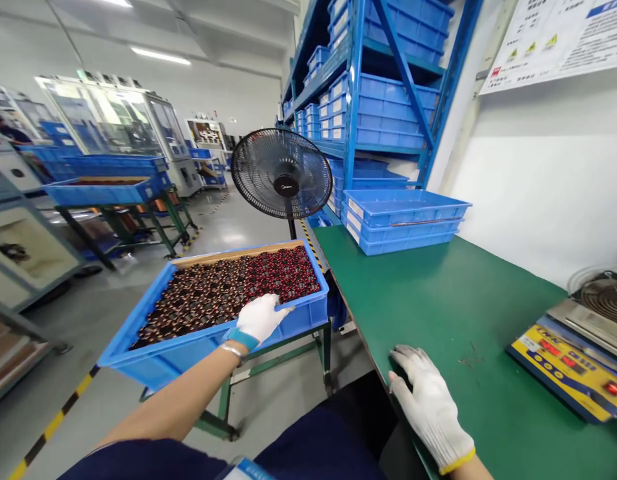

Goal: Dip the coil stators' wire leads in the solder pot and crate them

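My left hand (261, 319), in a white glove, lies over the near rim of a blue plastic bin (183, 357). Its thumb stretches along the outside of the rim, while the other fingers bend inward and are mostly hidden. Rows of small wound coil parts (203, 293) fill the bin, copper-brown on the left and dark red (283, 270) on the right. On the green tabletop (413, 293), close to its left edge, my gloved right hand (425, 400) rests flat with fingers extended and holds nothing.
A green metal stand (268, 363) carries the bin. Behind it stands a black fan (287, 177). Two stacked blue trays (403, 220) sit at the table's far end, by a blue shelf rack (355, 100). A yellow-and-blue device (568, 363) is at right; wire scraps (471, 360) lie nearby.
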Demonstrator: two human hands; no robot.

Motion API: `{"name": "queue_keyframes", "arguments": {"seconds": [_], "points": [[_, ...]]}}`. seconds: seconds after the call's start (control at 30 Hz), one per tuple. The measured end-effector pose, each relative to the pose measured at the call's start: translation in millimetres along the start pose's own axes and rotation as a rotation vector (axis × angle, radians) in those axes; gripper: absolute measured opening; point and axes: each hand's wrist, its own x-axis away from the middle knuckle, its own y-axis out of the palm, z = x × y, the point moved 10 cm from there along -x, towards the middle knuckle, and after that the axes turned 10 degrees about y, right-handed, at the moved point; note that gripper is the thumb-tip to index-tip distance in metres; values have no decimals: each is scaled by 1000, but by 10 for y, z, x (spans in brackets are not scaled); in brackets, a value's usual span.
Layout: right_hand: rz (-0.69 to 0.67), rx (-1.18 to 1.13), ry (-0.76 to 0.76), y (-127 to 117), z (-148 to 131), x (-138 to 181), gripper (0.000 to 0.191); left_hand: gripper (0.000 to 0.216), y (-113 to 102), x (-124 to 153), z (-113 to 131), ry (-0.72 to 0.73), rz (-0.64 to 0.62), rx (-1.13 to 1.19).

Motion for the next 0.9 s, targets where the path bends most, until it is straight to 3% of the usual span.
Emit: {"name": "queue_keyframes", "arguments": {"seconds": [0.43, 0.67, 0.77, 0.9], "points": [[-46, 12, -10, 81, 17, -102, 40, 35, 167, 870, -107, 141, -157, -170], [-27, 30, -56, 91, 20, -37, 42, 43, -4, 1301, 249, 412, -8, -100], [4, 23, -135, 89, -249, 0, 49, 42, -91, 1378, 407, 464, 44, -121], [-83, -87, -437, 314, -1077, -137, 60, 40, -111, 1391, 536, 458, 27, -113]]}}
